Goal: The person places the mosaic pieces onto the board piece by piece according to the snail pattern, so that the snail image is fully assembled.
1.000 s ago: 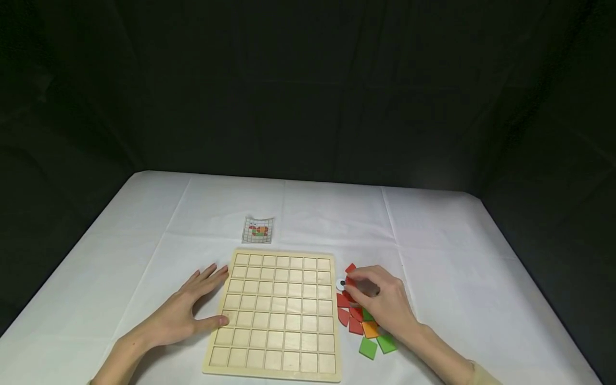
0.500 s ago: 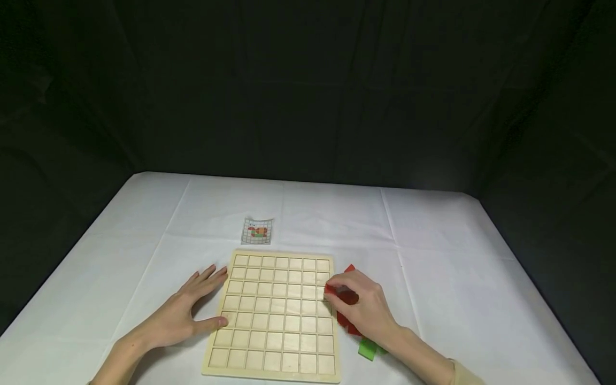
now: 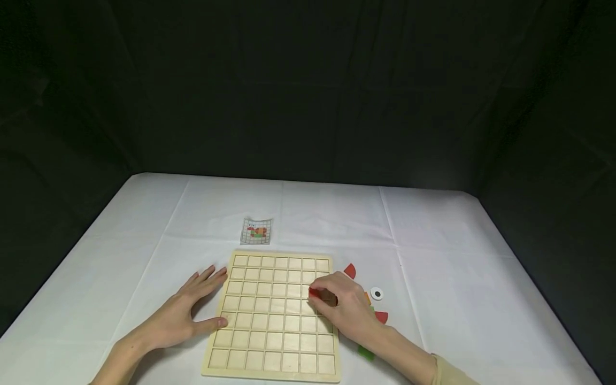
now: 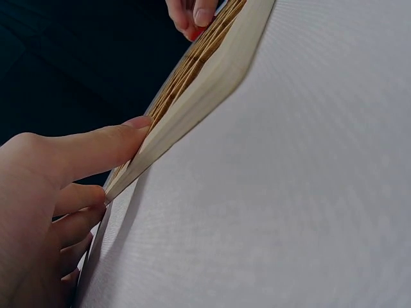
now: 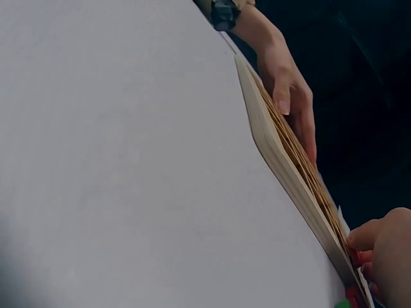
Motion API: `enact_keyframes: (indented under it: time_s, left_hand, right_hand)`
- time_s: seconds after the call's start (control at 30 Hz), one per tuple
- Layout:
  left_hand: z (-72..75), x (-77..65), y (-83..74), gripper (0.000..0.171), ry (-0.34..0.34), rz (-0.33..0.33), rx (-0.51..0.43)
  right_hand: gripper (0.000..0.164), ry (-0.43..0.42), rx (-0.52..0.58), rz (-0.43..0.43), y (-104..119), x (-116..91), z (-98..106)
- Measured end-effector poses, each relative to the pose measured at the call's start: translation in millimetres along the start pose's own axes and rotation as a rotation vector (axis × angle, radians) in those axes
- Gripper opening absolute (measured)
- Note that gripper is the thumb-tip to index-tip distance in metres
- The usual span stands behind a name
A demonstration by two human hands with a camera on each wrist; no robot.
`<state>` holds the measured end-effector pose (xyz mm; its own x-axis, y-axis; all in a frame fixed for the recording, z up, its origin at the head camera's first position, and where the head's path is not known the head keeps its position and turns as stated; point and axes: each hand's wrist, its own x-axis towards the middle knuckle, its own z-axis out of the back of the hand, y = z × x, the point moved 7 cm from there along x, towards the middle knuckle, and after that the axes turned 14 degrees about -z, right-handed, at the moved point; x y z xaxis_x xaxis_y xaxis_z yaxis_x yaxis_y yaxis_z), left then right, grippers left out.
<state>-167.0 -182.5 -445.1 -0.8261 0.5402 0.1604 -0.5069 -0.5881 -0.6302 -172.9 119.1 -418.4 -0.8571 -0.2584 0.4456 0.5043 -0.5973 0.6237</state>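
The wooden grid board (image 3: 271,305) lies flat on the white table, its squares bare where they show. Along its left edge rests my left hand (image 3: 178,315), thumb on the rim and straight fingers at the side; the left wrist view shows the thumb (image 4: 119,147) over the edge. My right hand (image 3: 348,307) is over the board's right columns, pinching a small red tile (image 3: 314,292) between thumb and fingertips. The tile's shape is mostly covered by the fingers. In the right wrist view, a bit of red (image 5: 357,258) shows at those fingertips.
Right of the board lie loose tiles, partly hidden by the right hand: a red quarter-circle (image 3: 350,271), another red piece (image 3: 381,317), a green one (image 3: 366,353) and a white eye disc (image 3: 377,293). Beyond the board sits a small printed pattern card (image 3: 256,231).
My right hand has picked a red tile from the pile and moved left with it over the board, uncovering the eye disc at the right. The left hand has stayed in place.
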Motion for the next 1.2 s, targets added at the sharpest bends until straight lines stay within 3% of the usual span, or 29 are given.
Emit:
enact_keyframes:
  time_s: [0.5,0.93,1.2]
  left_hand:
    - [0.8,-1.7,0.9,0.091,0.001,0.012,-0.010]
    - [-0.4,-1.3,-0.3,0.093,0.004,0.000,-0.008]
    - [-0.1,-2.2,-0.2,0.092,0.003,-0.003,-0.011]
  right_hand:
    - [0.019,0.009,-0.017,-0.009,7.1,6.5,-11.4]
    - [0.020,0.005,-0.026,-0.019,9.7,3.5,-9.5]
    - [0.018,0.017,0.003,-0.065,10.0,2.8,-10.2]
